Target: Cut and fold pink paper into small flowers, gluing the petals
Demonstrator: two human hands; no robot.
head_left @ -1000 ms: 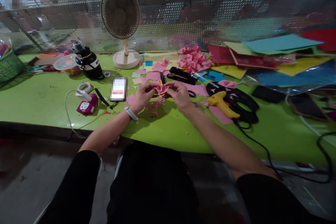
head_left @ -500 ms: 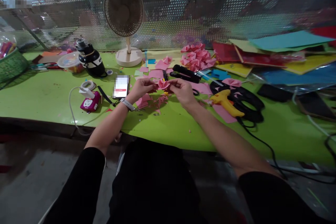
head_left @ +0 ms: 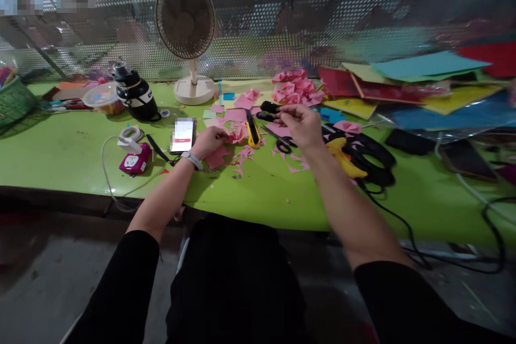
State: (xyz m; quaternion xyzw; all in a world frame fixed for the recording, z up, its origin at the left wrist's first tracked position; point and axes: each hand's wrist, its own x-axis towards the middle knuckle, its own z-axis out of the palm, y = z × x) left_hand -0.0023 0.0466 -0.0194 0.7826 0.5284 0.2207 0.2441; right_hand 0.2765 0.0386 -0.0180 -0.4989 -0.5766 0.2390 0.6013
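My left hand point(head_left: 210, 141), with a pale wristband, is low over the table. Its fingers are closed on a folded pink paper flower point(head_left: 237, 136), partly hidden by the fingertips. My right hand point(head_left: 301, 124) is at the black stapler point(head_left: 266, 112), its bent fingers closed over the right end and covering part of it. Between the hands lie a yellow utility knife point(head_left: 253, 133) and black scissors point(head_left: 284, 144). Pink paper scraps point(head_left: 244, 156) are strewn around them.
A heap of pink folded paper point(head_left: 296, 87) stands behind. To the right are a yellow glue gun point(head_left: 345, 158), its cable and stacked coloured sheets point(head_left: 431, 67). A fan point(head_left: 193, 88), black bottle point(head_left: 139, 98), phone point(head_left: 183, 135) and purple plug adapter point(head_left: 135, 160) stand left.
My right hand has let go of the paper flower and moved right and up to the stapler. The left hand has lowered the flower slightly left, uncovering the knife and scissors.
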